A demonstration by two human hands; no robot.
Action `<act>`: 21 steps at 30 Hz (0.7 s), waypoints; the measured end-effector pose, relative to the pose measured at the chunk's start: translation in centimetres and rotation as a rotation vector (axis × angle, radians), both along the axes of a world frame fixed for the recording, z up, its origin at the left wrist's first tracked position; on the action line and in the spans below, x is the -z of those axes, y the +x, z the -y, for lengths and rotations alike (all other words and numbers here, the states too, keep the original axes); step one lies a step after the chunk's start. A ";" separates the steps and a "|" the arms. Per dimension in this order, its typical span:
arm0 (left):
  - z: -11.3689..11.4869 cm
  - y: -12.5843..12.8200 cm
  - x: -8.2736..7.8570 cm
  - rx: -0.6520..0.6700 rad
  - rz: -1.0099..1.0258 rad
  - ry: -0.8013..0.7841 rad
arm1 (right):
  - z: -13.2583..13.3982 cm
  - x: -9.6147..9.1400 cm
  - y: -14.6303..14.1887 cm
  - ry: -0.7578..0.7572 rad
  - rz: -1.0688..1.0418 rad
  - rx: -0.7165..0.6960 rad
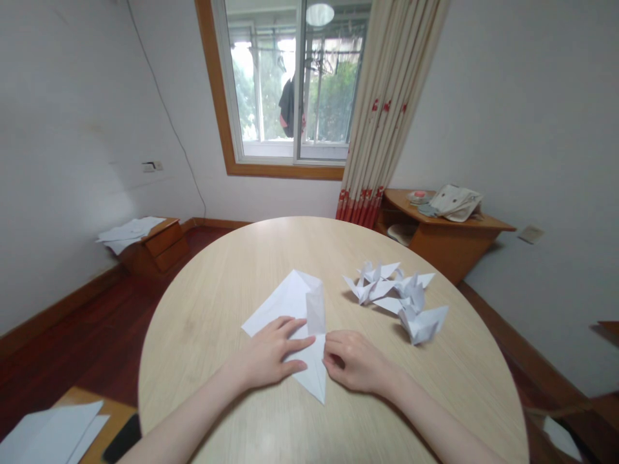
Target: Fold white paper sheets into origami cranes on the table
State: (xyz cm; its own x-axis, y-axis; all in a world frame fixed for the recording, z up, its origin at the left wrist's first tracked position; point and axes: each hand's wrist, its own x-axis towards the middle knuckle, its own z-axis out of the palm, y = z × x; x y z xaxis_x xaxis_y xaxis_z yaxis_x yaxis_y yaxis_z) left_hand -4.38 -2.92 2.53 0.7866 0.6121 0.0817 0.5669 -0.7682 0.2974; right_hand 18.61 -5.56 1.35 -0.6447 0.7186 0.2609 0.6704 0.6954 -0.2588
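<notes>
A partly folded white paper sheet [294, 303] lies on the round light-wood table [232, 277] in front of me. My left hand [271, 354] rests flat on the sheet's near left part, fingers stretched out and pressing it down. My right hand [353, 361] is curled beside it, its fingertips pinching the paper's fold near the middle edge. To the right of the sheet sits a small cluster of finished folded paper figures [401, 296], untouched.
A low wooden cabinet [159, 241] with papers on top stands at the left wall. A wooden corner desk [449, 238] with a bag stands at the right, next to a curtain [387, 109] and window. Loose white sheets [53, 432] lie at the bottom left.
</notes>
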 end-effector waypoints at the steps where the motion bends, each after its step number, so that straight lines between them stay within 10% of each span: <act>1: 0.0 0.0 0.0 0.002 0.003 0.000 | 0.1 -0.1 -0.1 -0.007 -0.004 -0.010; 21: -0.3 -0.3 0.6 0.001 0.059 0.001 | 2.2 -1.4 -1.3 -0.213 0.048 -0.122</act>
State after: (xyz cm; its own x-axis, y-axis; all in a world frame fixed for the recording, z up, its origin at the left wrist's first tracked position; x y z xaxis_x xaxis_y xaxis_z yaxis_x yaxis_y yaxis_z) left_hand -4.64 -2.66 1.95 0.7812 0.6110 0.1282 0.5475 -0.7692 0.3294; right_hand 17.30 -7.77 2.74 -0.7383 0.6699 0.0787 0.5998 0.7053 -0.3779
